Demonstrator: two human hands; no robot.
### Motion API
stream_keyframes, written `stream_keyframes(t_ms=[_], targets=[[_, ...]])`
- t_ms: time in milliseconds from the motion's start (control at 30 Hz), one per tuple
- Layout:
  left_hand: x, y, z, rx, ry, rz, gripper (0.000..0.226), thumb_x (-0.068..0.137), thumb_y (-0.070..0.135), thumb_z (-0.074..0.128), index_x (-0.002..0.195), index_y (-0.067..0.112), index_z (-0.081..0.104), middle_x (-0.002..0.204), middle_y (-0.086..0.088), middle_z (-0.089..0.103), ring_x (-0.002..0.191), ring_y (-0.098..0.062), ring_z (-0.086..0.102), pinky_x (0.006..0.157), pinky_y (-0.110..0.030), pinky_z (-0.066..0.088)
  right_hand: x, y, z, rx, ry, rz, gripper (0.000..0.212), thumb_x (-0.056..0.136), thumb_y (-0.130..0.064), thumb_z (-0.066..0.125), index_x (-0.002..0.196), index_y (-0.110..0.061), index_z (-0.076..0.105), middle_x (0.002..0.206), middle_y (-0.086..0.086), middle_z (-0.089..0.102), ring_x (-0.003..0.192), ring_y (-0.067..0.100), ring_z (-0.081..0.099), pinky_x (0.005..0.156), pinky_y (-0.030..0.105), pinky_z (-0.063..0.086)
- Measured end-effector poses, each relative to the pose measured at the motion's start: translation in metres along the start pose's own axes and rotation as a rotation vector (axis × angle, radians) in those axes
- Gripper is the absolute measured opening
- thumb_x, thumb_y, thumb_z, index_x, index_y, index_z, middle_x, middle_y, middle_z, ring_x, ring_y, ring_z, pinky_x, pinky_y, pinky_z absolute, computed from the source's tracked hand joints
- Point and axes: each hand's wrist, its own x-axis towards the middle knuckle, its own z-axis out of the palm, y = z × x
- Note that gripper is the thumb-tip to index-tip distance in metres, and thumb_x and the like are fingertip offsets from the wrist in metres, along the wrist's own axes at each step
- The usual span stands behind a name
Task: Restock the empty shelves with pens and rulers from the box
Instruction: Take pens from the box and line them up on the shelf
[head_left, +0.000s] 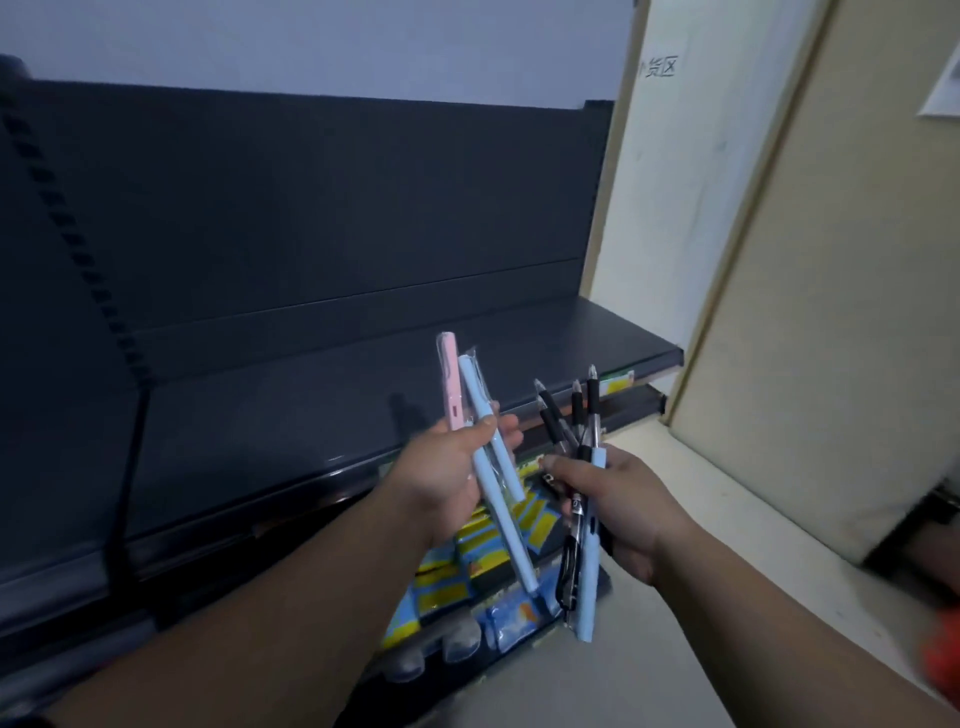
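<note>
My left hand (447, 478) grips a pink pen (450, 382) and two pale blue pens (485, 441) in clear wrappers, fanned upward in front of the dark shelf (311, 410). My right hand (618, 504) grips a bundle of black-grip pens (569, 415) together with another pale blue pen (589, 561), tips pointing up. Both hands are held close together just off the front edge of the shelf, which has nothing on it. The box is not in view.
The dark back panel (311, 208) rises behind the shelf, with a slotted upright (67, 228) at the left. A lower shelf holds yellow and blue packets (467, 561). A cream wall (675, 208) and a beige door (841, 312) stand to the right, and something orange (940, 654) lies at the right edge.
</note>
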Motion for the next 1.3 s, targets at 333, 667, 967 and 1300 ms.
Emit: stream_keyframes(t_ms=[333, 667, 967, 1300], targets=[[0.166, 0.041, 0.054, -0.14, -0.052, -0.016, 0.025, 0.1, 0.008, 0.047, 0.123, 0.006, 0.055, 0.103, -0.008, 0.071, 0.092, -0.016, 0.067, 0.063, -0.025, 0.055, 0.139, -0.056, -0.032, -0.057, 0.014, -0.036, 0.036, 0.082, -0.015, 0.077, 0.105, 0.009, 0.062, 0.083, 0.014, 0.07, 0.05, 0.015, 0.051, 0.045, 0.026, 0.044], [0.301, 0.022, 0.114, -0.042, -0.038, -0.026, 0.021, 0.101, 0.006, 0.045, 0.118, 0.003, 0.056, 0.109, -0.011, 0.069, 0.099, -0.019, 0.066, 0.094, -0.031, 0.046, 0.273, -0.086, -0.11, 0.15, 0.223, 0.003, 0.019, 0.082, -0.011, 0.076, 0.094, -0.006, 0.062, 0.069, 0.005, 0.062, 0.046, 0.01, 0.049, 0.044, 0.024, 0.043], [0.383, -0.002, 0.184, -0.093, 0.144, 0.055, 0.027, 0.098, 0.006, 0.048, 0.122, -0.003, 0.058, 0.101, -0.011, 0.071, 0.082, -0.014, 0.069, 0.072, -0.024, 0.055, 0.377, -0.13, -0.197, -0.051, -0.047, 0.046, 0.02, 0.082, -0.01, 0.076, 0.093, -0.006, 0.06, 0.053, 0.0, 0.057, 0.045, 0.009, 0.051, 0.042, 0.023, 0.043], [0.411, -0.019, 0.193, -0.044, 0.418, 0.113, 0.014, 0.098, 0.009, 0.051, 0.108, 0.004, 0.059, 0.098, -0.013, 0.07, 0.082, -0.018, 0.069, 0.071, -0.024, 0.057, 0.439, -0.131, -0.225, -0.143, -0.161, 0.007, 0.02, 0.08, -0.011, 0.077, 0.083, -0.009, 0.058, 0.058, 0.006, 0.056, 0.043, 0.014, 0.052, 0.042, 0.024, 0.044]])
